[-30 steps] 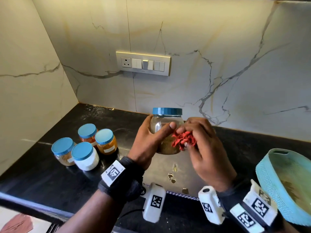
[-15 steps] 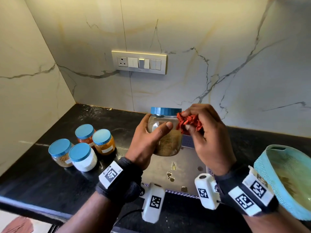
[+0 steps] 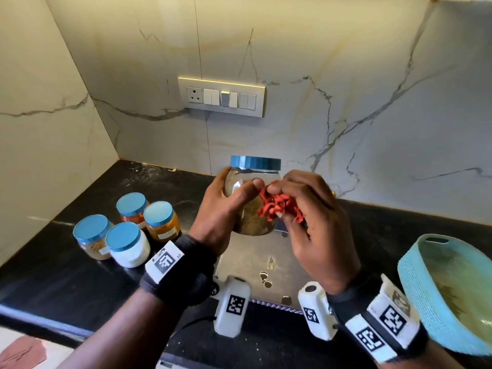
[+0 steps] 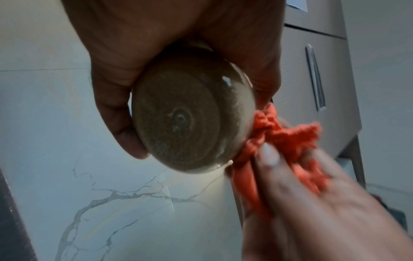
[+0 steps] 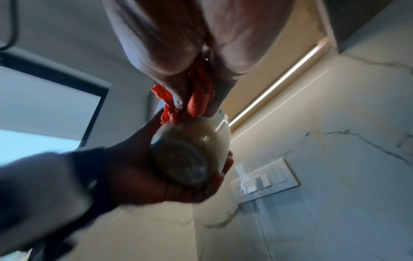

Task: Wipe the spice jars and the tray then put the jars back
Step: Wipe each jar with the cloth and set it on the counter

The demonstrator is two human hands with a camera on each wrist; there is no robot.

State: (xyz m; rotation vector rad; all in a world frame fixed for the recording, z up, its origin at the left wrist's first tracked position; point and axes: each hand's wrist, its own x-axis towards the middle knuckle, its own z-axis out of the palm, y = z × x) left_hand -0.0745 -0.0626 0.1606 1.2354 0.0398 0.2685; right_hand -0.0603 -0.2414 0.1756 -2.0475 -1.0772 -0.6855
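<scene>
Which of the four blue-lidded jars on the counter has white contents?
The front right jar of the cluster, nearest the left hand; the other three hold brown, red or orange spice.

Red cloth (image 5: 198,95) bunched against jar (image 5: 190,155); both hands gripping.

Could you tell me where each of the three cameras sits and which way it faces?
Head: on the person's head, looking forward and down at the counter; shows both forearms, the left hand gripping the jar, the right hand holding the cloth.
Left wrist: under the left hand, looking up at the jar's base; right hand's fingers show.
Right wrist: under the right hand, looking up; left hand shows.
All three share the jar and cloth.
</scene>
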